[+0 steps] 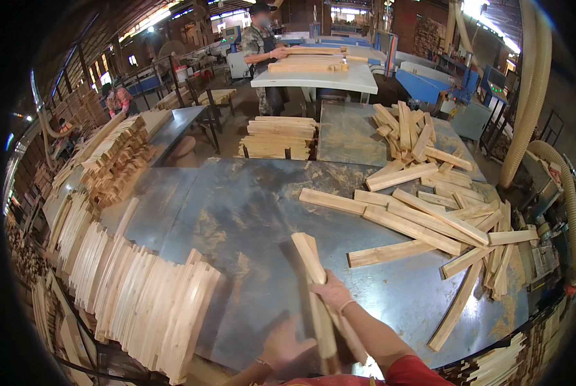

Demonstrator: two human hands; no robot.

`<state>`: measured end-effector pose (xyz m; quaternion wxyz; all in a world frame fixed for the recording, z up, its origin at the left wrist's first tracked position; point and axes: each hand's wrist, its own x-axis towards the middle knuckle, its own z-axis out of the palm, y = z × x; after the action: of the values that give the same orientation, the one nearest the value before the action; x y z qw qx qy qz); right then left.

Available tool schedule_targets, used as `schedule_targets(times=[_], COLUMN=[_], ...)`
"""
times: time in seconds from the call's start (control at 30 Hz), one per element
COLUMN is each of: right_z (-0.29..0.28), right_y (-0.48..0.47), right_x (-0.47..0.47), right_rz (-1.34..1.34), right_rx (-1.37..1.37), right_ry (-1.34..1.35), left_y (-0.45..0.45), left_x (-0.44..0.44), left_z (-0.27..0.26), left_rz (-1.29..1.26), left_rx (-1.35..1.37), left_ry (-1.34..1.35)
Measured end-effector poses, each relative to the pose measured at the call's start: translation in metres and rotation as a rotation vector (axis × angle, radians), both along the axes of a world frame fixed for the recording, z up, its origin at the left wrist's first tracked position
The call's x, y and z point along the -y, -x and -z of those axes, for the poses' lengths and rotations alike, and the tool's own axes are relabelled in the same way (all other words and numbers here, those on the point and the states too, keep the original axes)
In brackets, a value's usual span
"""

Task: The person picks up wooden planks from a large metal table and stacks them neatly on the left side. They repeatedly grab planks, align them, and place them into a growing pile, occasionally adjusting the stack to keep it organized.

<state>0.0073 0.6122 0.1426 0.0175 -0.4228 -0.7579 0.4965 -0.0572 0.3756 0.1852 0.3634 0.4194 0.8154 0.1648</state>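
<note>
My right hand (334,291) grips a small bundle of wooden strips (310,258), at least two, which slant over the metal tabletop (264,207) near my body. Their lower ends spread apart. Blurred and with its fingers apart, my left hand (287,340) is just left of the bundle and holds nothing. Further left, a long row of wooden strips (146,299) stands packed side by side along the table edge. To the right lies a loose, crisscrossed heap of strips (428,219), some pointing towards the middle of the table.
Stacked wood pieces (117,157) rise at the far left. Ahead, a person (261,48) handles boards at a white table (317,82), with a board stack (278,135) in front of it. A ribbed hose (524,106) hangs at right beside machinery.
</note>
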Motion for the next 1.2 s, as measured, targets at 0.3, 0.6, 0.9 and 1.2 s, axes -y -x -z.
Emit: schedule_targets(times=[0.3,0.6,0.9,1.2], right_z=[0.022,0.104,0.048,-0.002], right_y=[0.061,-0.046,-0.143,-0.175], right_x=[0.164,0.072,-0.158,-0.143], right_rz=[0.159,-0.252,0.222,0.257], right_rx=[-0.522,-0.119,0.168,0.356], right_ry=[0.674,0.282,-0.875,-0.515], left_y=[0.055,0.12,0.11,-0.02], left_x=[0.053,0.22,0.164,-0.015], left_z=[0.005,0.091,0.096,0.1], left_rz=[-0.452,-0.243,-0.26,0.113], left_rx=[-0.284,-0.942,-0.974,-0.452], left_ry=[0.008,0.353,0.407,0.096])
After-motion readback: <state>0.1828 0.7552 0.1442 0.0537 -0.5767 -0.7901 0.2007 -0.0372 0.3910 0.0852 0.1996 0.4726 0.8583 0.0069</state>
